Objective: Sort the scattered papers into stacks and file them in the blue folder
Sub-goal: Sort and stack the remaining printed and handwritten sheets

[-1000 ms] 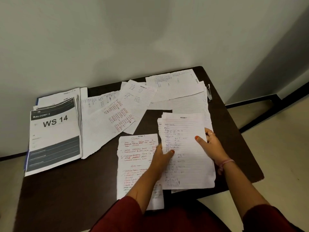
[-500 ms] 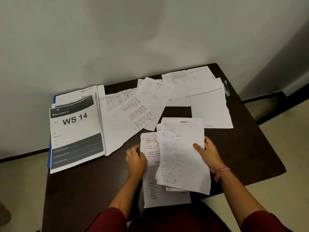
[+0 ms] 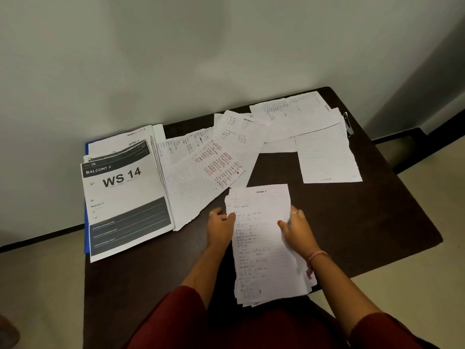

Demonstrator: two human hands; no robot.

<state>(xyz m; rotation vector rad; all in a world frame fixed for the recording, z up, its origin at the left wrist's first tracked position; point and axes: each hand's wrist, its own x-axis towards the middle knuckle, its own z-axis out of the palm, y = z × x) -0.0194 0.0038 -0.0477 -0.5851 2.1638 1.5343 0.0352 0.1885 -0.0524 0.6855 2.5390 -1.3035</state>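
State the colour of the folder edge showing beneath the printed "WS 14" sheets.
Blue: the thin folder edge shows left of the printed sheets, seen in the head view.

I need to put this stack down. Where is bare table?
Bare patches: the near-left table below the WS 14 printout, and the right side beyond the right hand. The far edge is crowded with overlapping handwritten sheets.

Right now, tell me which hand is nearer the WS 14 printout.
Left. The left hand grips the left edge of the handwritten stack, just right of the WS 14 printout. The right hand holds the stack's right edge, farther away.
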